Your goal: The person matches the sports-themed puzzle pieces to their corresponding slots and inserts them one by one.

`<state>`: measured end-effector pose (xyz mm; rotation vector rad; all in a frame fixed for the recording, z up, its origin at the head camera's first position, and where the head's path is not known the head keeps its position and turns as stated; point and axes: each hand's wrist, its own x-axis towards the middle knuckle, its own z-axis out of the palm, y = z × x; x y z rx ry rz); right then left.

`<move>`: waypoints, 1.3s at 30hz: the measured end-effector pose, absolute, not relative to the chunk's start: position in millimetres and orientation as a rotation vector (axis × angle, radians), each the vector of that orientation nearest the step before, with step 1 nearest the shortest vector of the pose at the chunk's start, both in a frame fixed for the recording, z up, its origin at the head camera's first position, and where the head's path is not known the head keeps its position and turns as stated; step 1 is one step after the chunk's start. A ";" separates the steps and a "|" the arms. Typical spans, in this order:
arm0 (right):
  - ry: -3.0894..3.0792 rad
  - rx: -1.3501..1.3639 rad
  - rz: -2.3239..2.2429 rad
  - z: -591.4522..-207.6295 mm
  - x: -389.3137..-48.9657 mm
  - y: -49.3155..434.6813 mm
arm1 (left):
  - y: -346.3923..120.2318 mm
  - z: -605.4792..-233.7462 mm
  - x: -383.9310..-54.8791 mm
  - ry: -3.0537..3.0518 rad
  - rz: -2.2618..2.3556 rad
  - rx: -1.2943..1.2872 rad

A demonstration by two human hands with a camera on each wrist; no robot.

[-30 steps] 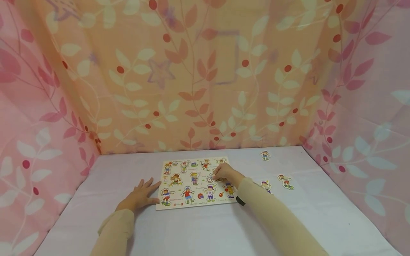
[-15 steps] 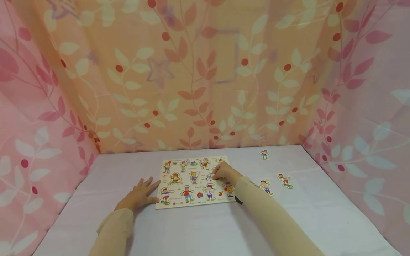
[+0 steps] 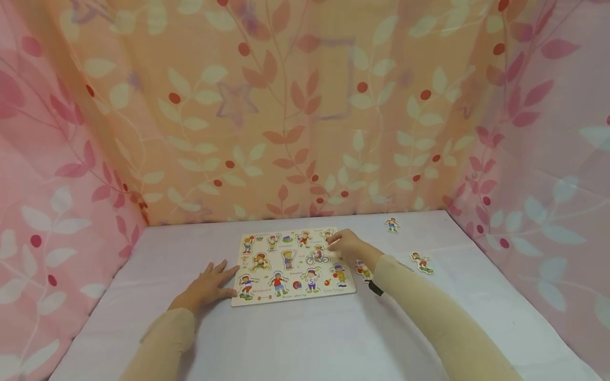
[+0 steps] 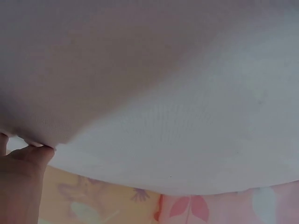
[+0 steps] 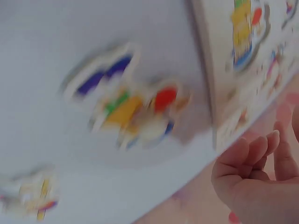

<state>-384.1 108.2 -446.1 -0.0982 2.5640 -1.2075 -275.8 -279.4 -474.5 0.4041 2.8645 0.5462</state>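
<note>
The left hand (image 3: 205, 286), fingers spread and gripping nothing, touched the left edge of the puzzle board (image 3: 274, 266) on the white table (image 3: 267, 344), while the right hand (image 3: 351, 245) — fingers loosely bent, holding nothing — hovered near the cyclist piece (image 3: 317, 257) lying on the board.

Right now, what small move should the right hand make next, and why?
I'd probably move the right hand to the loose piece just right of the board and pinch it. That hand is near the board's upper right corner with no piece visible in it, the loose piece lies close by, and the left hand touches the board's left edge.
</note>
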 end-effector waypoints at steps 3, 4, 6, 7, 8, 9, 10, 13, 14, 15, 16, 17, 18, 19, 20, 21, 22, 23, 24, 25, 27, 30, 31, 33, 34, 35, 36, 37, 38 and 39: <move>2.573 -0.131 -1.210 -428.9 -387.4 132.8 | -280.4 -474.7 -276.1 2.884 0.530 0.438; 2.582 -0.152 -1.209 -423.8 -388.7 141.6 | -281.2 -475.1 -275.7 2.893 0.522 0.450; 2.584 -0.178 -1.204 -413.2 -389.8 159.5 | -282.5 -477.5 -274.3 2.908 0.515 0.473; 2.581 -0.185 -1.205 -408.8 -390.3 168.5 | -282.7 -478.5 -273.3 2.907 0.526 0.477; 2.583 -0.200 -1.201 -404.9 -390.7 177.5 | -282.4 -478.9 -272.3 2.909 0.530 0.485; 2.580 -0.214 -1.202 -401.3 -390.6 186.5 | -282.0 -479.9 -271.4 2.910 0.539 0.495; 2.582 -0.231 -1.192 -398.2 -391.0 194.0 | -282.3 -480.0 -270.0 2.911 0.546 0.505; 2.583 -0.279 -1.164 -391.3 -389.9 215.2 | -282.9 -479.6 -267.1 2.900 0.574 0.535; 2.590 -0.301 -1.150 -389.8 -388.7 221.6 | -283.4 -479.6 -266.9 2.900 0.575 0.552; 2.592 -0.313 -1.137 -389.0 -387.6 228.1 | -284.0 -480.0 -267.0 2.898 0.574 0.569; 2.595 -0.320 -1.126 -388.6 -386.4 234.3 | -284.4 -479.7 -267.2 2.895 0.567 0.584; 2.596 -0.331 -1.116 -388.5 -384.7 240.3 | -284.8 -479.8 -267.7 2.891 0.568 0.595; 2.597 -0.342 -1.105 -388.8 -383.0 246.2 | -285.1 -480.1 -268.2 2.885 0.568 0.603; 2.596 -0.344 -1.095 -389.6 -381.6 251.8 | -285.1 -480.2 -268.9 2.884 0.568 0.615; 2.594 -0.350 -1.087 -390.7 -380.3 257.4 | -285.0 -480.0 -269.4 2.885 0.563 0.632; 2.590 -0.355 -1.078 -392.0 -379.3 263.0 | -284.5 -479.6 -269.7 2.887 0.558 0.650; 2.588 -0.362 -1.071 -393.0 -377.8 268.2 | -284.1 -479.4 -270.2 2.890 0.553 0.667; 2.589 -0.364 -1.060 -394.0 -376.6 273.0 | -283.6 -479.3 -270.8 2.888 0.559 0.673; 2.590 -0.356 -1.052 -395.3 -375.6 277.6 | -282.9 -479.1 -271.4 2.886 0.562 0.677; 2.591 -0.348 -1.044 -396.6 -374.9 281.6 | -282.4 -478.4 -271.1 2.886 0.562 0.675; 2.587 -0.336 -1.023 -399.1 -373.0 289.3 | -281.4 -477.3 -270.5 2.881 0.560 0.662; 2.577 -0.291 -1.010 -405.3 -370.9 301.2 | -280.5 -476.9 -270.4 2.868 0.554 0.617; 2.576 -0.277 -1.007 -408.0 -370.2 305.5 | -280.5 -476.7 -270.4 2.868 0.542 0.609; 2.569 -0.248 -1.002 -414.1 -368.7 314.1 | -280.7 -477.1 -270.7 2.868 0.530 0.597; 2.567 -0.230 -1.004 -418.1 -368.3 318.6 | -281.0 -477.5 -271.0 2.867 0.525 0.595; 2.561 -0.206 -1.009 -421.6 -367.5 323.0 | -281.3 -477.7 -271.2 2.867 0.522 0.594; 2.559 -0.180 -1.012 -425.4 -366.9 327.2 | -281.5 -477.6 -271.3 2.868 0.512 0.599; 2.555 -0.159 -1.014 -429.0 -366.2 332.0 | -281.5 -477.4 -271.5 2.867 0.511 0.600; 2.552 -0.141 -1.015 -432.4 -365.3 336.6 | -281.4 -477.3 -271.7 2.866 0.511 0.603; 2.550 -0.127 -1.020 -436.1 -364.6 341.2 | -281.4 -477.1 -272.0 2.866 0.508 0.607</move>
